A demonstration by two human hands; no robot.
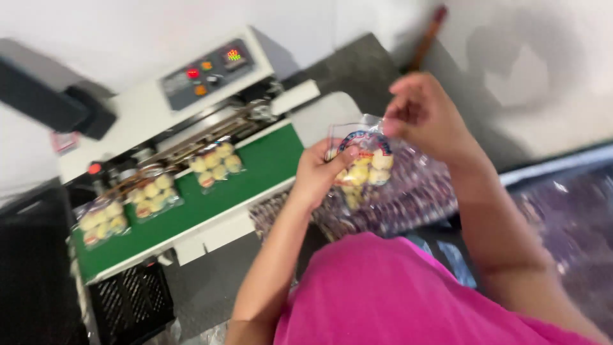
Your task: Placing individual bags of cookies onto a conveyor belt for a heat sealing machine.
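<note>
My left hand (319,171) grips the side of a clear plastic bag of pale round buns (363,165), held in front of my pink shirt. My right hand (424,114) pinches the bag's open top edge from above right. To the left, three filled bags ride on the green conveyor belt (268,156) of a white sealing machine (147,108): one at the belt's far end (216,165), one in the middle (151,193), one at the left end (102,220). The picture is blurred by motion.
A heap of more filled bags (408,198) lies under my hands. The machine's grey control panel (207,73) carries red and orange buttons and a lit display. A black crate (131,303) sits below the belt. A clear plastic sheet (568,217) lies at the right.
</note>
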